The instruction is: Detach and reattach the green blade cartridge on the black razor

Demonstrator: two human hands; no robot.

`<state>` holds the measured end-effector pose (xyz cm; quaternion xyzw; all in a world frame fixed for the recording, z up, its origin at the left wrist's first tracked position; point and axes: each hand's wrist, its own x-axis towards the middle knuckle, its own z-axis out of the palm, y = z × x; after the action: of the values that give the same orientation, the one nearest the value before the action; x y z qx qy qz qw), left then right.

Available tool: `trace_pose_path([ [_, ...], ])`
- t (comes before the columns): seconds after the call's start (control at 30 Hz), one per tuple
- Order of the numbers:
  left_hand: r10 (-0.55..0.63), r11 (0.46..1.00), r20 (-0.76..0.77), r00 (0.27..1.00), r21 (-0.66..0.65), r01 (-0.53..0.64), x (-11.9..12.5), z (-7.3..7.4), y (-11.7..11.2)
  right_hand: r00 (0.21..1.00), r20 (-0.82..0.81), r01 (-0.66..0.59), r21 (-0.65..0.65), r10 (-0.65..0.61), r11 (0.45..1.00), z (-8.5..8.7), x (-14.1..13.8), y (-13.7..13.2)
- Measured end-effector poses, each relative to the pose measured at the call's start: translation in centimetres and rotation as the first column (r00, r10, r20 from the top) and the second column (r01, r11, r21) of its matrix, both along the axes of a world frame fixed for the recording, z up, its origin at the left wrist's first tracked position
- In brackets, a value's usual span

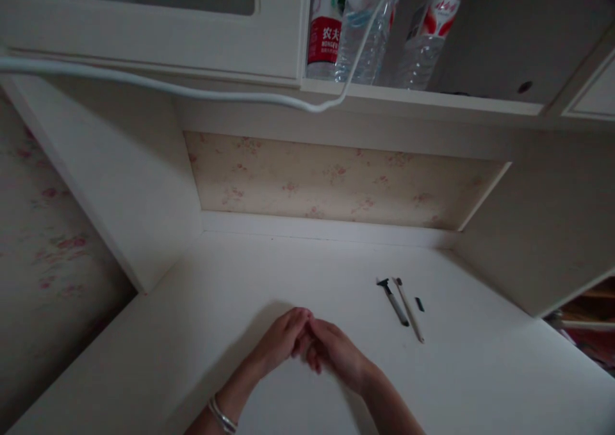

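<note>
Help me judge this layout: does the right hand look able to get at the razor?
Likely yes: only tabletop shows between the right hand and the razor, though that hand is touching the left hand.

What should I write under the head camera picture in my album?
Left hand and right hand meet over a white desk, near what look like a razor and toothbrush.

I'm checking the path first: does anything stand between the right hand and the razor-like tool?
Nothing visible does: only white tabletop shows between the right hand and the razor-like tool. The slim white stick and the small dark piece lie on the tool's far side, outside that path.
</note>
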<state>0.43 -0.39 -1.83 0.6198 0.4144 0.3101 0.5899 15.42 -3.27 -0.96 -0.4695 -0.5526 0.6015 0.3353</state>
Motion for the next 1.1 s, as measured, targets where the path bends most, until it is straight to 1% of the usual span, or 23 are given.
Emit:
trace_pose_path([
  [0.03, -0.036, 0.997, 0.013, 0.999, -0.066, 0.037, 0.1, -0.1, -0.2, 0.974, -0.211, -0.110, -0.098, 0.087, 0.989, -0.5, -1.2, -0.3],
  [0.07, -0.067, 0.992, 0.013, 0.998, -0.108, 0.068, 0.1, -0.2, -0.3, 0.923, -0.371, -0.168, -0.156, 0.099, 0.973, -1.1, -2.1, -0.3],
  [0.1, -0.090, 0.987, 0.006, 0.996, -0.132, 0.090, 0.1, -0.3, -0.3, 0.878, -0.471, -0.193, -0.194, 0.081, 0.962, -1.7, -2.7, -0.3],
  [0.17, -0.118, 0.983, -0.009, 0.993, -0.145, 0.115, 0.1, -0.6, -0.2, 0.829, -0.559, -0.182, -0.244, 0.015, 0.952, -2.7, -3.2, 0.1],
  [0.27, -0.109, 0.984, -0.015, 0.994, -0.144, 0.105, 0.3, -1.0, 0.0, 0.812, -0.580, -0.127, -0.285, -0.066, 0.950, -3.3, -3.1, 0.6],
  [0.37, -0.081, 0.989, -0.034, 0.996, -0.129, 0.076, 0.6, -1.3, 0.1, 0.797, -0.588, -0.052, -0.295, -0.139, 0.954, -3.0, -3.2, 0.4],
  [0.43, -0.078, 0.990, -0.052, 0.996, -0.122, 0.071, 0.6, -1.3, 0.1, 0.789, -0.594, -0.020, -0.286, -0.160, 0.958, -2.6, -3.4, 0.2],
  [0.53, -0.078, 0.992, -0.070, 0.995, -0.107, 0.070, 0.6, -1.2, 0.1, 0.787, -0.596, -0.003, -0.264, -0.161, 0.965, -2.4, -3.6, 0.1],
  [0.67, -0.068, 0.994, -0.095, 0.993, -0.094, 0.059, 0.6, -1.1, 0.0, 0.794, -0.588, 0.009, -0.242, -0.154, 0.970, -2.5, -3.7, 0.1],
  [0.83, -0.068, 0.994, -0.087, 0.994, -0.090, 0.060, 0.7, -1.0, 0.0, 0.797, -0.581, 0.017, -0.246, -0.162, 0.969, -2.6, -3.6, 0.1],
  [1.1, -0.066, 0.996, -0.089, 0.994, -0.065, 0.060, 0.8, -0.5, -0.2, 0.805, -0.572, 0.017, -0.241, -0.156, 0.970, -3.3, -3.5, 0.1],
])
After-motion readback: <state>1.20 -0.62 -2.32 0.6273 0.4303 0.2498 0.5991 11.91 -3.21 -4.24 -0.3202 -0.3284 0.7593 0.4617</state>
